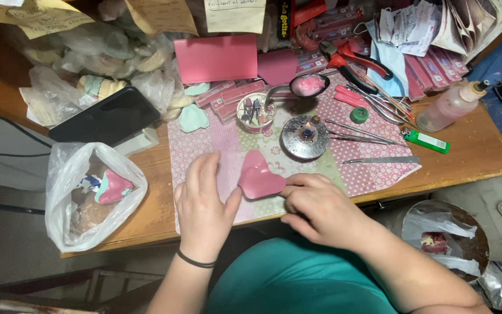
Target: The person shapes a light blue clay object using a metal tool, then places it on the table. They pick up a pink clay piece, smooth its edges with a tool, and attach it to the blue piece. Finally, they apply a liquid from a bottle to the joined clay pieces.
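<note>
Pinching a soft-looking pink wax sheet (258, 177) between them, both hands meet over the near edge of the patterned cloth (373, 174). The left hand (203, 203) has its thumb pressed to the sheet's left lower edge, with its fingers spread flat and pointing away from the body rather than curled around anything. The right hand (316, 206) closes thumb and forefinger on the sheet's lower right corner, though from this angle the fingertips are partly tucked under, so how tightly it clamps is hard to judge. The sheet rises from that shared grip up and slightly leftward, its long axis tilting away from the person, its broad rounded end uppermost and its surface bowed like a shallow shell. It lies about midway between the two hands, each touching one side. Just beyond the sheet's top, further from the body and a little to the right, stands a small metal spirit burner (305, 136) with a tiny flame at its wick. Past that, a spoon holding pink wax (309, 85) and a small cup of burs (255, 111). To the right of the grip lie thin metal instruments (361, 136) and a green lighter (428, 141); well off to the left sits a clear plastic bag (91, 192) and a black phone (106, 116).
</note>
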